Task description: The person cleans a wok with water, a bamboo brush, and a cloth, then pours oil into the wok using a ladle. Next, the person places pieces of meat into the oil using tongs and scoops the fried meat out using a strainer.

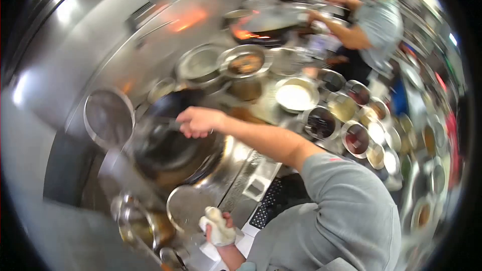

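Observation:
My right hand reaches over a dark wok on the steel range. Its fingers are closed round a thin, blurred metal handle; the tool's far end cannot be made out. Nearer to me, my left hand is closed on a folded white cloth. Beside that hand is a round strainer-like pan with a metal rim. A large round mesh strainer leans at the wok's far left. Motion smears much of the wok.
Pots and pans stand along the range, among them a pan with browned food. Several seasoning bowls sit at the right. Flames show under a co-worker's wok, and that person stands close by. Metal containers are at lower left.

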`<state>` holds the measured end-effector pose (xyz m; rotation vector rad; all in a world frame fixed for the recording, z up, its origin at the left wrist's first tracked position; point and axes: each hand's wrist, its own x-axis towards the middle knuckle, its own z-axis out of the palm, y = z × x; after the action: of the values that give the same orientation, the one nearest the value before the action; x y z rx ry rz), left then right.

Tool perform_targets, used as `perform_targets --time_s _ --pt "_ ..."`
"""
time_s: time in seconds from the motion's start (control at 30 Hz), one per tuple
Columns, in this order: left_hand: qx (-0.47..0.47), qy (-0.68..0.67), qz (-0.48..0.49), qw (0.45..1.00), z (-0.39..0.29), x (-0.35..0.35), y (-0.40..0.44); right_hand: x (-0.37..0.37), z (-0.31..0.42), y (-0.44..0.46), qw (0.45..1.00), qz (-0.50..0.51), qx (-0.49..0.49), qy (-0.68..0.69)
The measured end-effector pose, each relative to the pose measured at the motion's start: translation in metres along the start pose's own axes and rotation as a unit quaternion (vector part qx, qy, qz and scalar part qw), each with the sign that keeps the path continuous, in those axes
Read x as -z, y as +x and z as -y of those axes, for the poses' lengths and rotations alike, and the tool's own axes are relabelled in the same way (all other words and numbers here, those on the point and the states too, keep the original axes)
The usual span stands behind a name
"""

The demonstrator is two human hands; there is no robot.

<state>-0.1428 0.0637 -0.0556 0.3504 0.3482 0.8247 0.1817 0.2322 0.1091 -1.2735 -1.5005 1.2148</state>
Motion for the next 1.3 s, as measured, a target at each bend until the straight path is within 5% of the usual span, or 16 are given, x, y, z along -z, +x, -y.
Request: perform_targets --time_s 0.07,0.2,0.4,0.47,0.57,0.63,0.8,0.9,1.13,1.3 --pt "0.123 -0.1 0.132 0.978 -0.011 -0.015 0.026 0.002 -0.008 -0.066 0.998 -0.02 -0.026 0.054" --pt "0.131 -0.005 0.197 0.972 0.002 -0.065 0.073 -0.003 -0.02 -0.152 0.997 -0.052 -0.062 0.018" --pt "0.125 -0.033 0.092 0.987 0.04 -0.144 0.103 -0.024 -0.034 -0.192 0.978 -0.118 -0.044 0.166" --pt "0.116 0.002 0.178 0.977 0.04 -0.137 0.117 -0.035 -0.029 -0.202 0.964 -0.13 -0.029 0.229" --pt "0.123 -0.007 0.314 0.941 0.028 -0.116 0.142 -0.061 -0.043 -0.178 0.981 -0.145 -0.019 0.127" --pt "-0.049 0.091 0.057 0.993 0.029 -0.12 0.131 -0.075 -0.011 -0.193 0.984 -0.157 -0.064 0.046" --pt "-0.016 0.226 -0.02 0.974 -0.005 -0.107 0.111 -0.137 -0.034 -0.179 0.969 -0.171 0.035 0.174" --pt "0.011 0.28 -0.091 0.956 -0.029 -0.083 0.105 -0.126 -0.029 -0.195 0.998 -0.033 0.04 -0.02" --pt "-0.261 0.503 -0.063 0.822 -0.006 -0.171 -0.005 -0.068 -0.015 -0.185 0.999 -0.01 0.0 0.053" --pt "-0.262 0.59 -0.094 0.758 -0.022 -0.176 0.02 -0.049 -0.02 -0.187 0.996 0.069 0.009 0.059"
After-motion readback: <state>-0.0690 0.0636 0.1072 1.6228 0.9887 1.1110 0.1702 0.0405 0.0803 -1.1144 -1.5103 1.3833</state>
